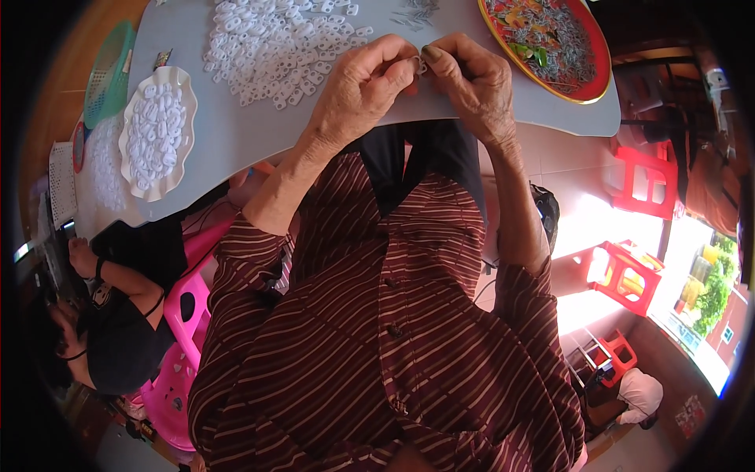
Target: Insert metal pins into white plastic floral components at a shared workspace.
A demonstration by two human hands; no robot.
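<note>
My hands meet just above the near edge of the grey table (263, 130). My left hand (368, 82) is closed, its thumb and forefinger pinching a small white plastic clip (422, 68). Right against it, my right hand (472, 79) is closed in a pinch too; whatever its fingertips hold is too small and covered to make out. Beyond my left hand spreads a heap of loose white clips (267, 51). Small grey metal nails (414, 12) lie scattered past my fingers. More nails fill a red, gold-rimmed tray (600, 47) at the right.
A wavy-edged white dish (191, 130) full of white pieces stands on the left of the table, near a green basket (110, 75). A person in black (130, 315) sits at the left by a pink chair (177, 389). Red stools (645, 185) stand on the floor at right.
</note>
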